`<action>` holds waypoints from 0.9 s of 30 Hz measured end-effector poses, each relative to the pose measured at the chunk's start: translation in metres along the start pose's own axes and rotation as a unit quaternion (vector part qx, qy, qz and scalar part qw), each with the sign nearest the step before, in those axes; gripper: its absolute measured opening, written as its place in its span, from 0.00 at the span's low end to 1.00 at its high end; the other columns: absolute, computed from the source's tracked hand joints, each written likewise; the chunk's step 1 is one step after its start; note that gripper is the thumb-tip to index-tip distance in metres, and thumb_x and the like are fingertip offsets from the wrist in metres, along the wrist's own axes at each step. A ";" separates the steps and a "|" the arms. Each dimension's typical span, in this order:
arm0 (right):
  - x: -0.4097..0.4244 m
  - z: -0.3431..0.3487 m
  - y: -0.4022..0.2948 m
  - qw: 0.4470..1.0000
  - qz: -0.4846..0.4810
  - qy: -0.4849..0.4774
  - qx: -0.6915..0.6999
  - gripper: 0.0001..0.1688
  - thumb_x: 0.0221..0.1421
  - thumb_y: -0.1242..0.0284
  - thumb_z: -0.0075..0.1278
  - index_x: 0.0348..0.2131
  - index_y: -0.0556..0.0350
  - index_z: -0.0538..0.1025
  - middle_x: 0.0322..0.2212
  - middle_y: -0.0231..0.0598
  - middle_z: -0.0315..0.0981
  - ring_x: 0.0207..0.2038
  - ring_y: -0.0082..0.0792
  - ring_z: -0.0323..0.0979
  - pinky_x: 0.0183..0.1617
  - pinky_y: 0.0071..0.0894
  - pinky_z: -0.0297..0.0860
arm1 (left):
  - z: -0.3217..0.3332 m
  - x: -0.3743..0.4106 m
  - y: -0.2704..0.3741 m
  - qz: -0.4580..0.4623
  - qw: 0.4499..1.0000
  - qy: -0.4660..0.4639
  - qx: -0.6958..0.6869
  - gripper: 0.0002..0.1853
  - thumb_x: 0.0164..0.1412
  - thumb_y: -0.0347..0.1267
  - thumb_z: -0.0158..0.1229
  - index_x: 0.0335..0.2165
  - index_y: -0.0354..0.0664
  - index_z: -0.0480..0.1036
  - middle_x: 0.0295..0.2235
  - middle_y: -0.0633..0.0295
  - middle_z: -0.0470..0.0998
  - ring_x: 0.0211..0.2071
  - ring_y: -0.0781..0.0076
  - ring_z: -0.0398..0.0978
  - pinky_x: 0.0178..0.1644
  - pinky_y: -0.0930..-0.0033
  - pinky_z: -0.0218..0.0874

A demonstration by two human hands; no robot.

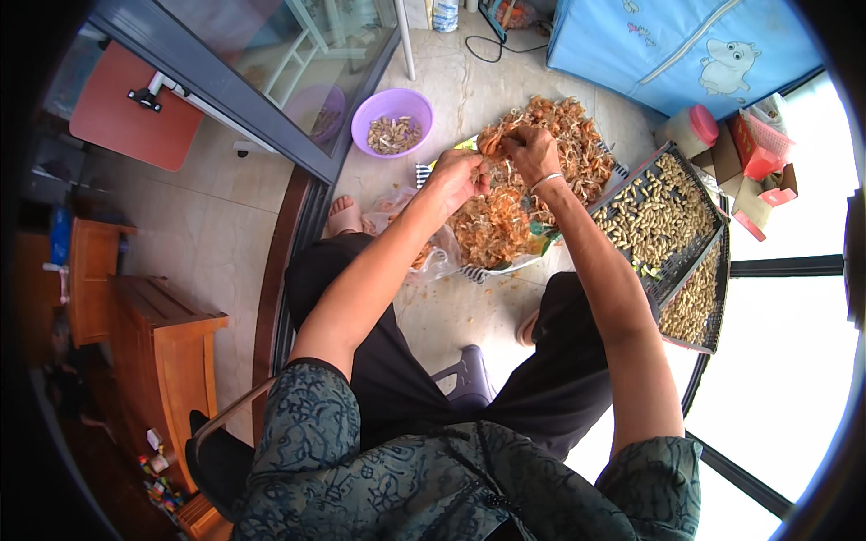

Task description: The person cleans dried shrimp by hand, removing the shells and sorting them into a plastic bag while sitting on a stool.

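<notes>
My right hand (536, 154), a pale bangle at its wrist, grips a clump of brown papery-skinned bulbs (490, 140), probably shallots. Just below it, my left hand (460, 177) has its curled fingertips pinched at the clump's lower side; the exact contact is partly hidden. Both hands are over a heap of similar bulbs (588, 149) with dry roots. Nearer to me lies a mound of loose orange-brown skins (490, 226), on a sheet with striped edges. A purple plastic basin (419, 138) left of my hands has small pale slender bulbs (394, 135) in it.
Two black mesh trays of peanuts (653, 213) overlap at right. A clear plastic bag (440, 260) lies by my left foot. Behind stand a pink-lidded jar (703, 125) and a blue fabric box (609, 51). A glass door frame (270, 101) bounds the left; a purple stool (473, 375) is under me.
</notes>
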State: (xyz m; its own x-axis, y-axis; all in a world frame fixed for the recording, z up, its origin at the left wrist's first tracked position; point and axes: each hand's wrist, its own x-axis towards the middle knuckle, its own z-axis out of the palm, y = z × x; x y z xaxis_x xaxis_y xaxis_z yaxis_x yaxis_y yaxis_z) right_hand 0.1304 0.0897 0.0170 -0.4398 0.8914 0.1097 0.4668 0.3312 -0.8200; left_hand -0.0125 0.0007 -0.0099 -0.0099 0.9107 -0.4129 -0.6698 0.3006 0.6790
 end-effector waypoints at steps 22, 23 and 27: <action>0.026 -0.003 0.058 0.989 0.089 -0.105 -0.054 0.18 0.57 0.65 0.47 0.42 0.58 0.76 0.38 0.40 0.75 0.36 0.31 0.75 0.35 0.30 0.74 | -0.016 0.004 0.006 -0.004 1.000 -0.023 0.016 0.10 0.64 0.29 0.46 0.37 0.30 0.68 0.20 0.67 0.67 0.22 0.71 0.67 0.29 0.68 0.62; 0.026 -0.010 0.040 0.964 0.175 -0.091 0.180 0.20 0.58 0.62 0.48 0.42 0.60 0.76 0.35 0.41 0.76 0.33 0.28 0.74 0.31 0.29 0.74 | -0.018 0.004 0.005 -0.008 1.000 -0.010 0.021 0.10 0.64 0.29 0.45 0.37 0.30 0.68 0.20 0.67 0.67 0.22 0.71 0.67 0.29 0.68 0.62; 0.006 -0.014 0.001 0.992 -0.019 -0.104 0.065 0.23 0.53 0.60 0.55 0.39 0.63 0.77 0.29 0.46 0.77 0.27 0.37 0.75 0.32 0.36 0.72 | -0.009 0.006 0.004 -0.023 0.999 0.004 0.024 0.10 0.65 0.30 0.45 0.36 0.32 0.68 0.18 0.68 0.65 0.21 0.71 0.66 0.27 0.67 0.61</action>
State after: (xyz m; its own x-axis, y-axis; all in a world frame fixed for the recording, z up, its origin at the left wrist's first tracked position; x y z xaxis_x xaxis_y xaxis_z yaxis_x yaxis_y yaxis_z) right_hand 0.1392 0.1001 0.0245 -0.6097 0.7919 0.0342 0.3502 0.3078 -0.8846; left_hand -0.0224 0.0045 -0.0152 0.0146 0.8933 -0.4493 -0.6327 0.3562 0.6877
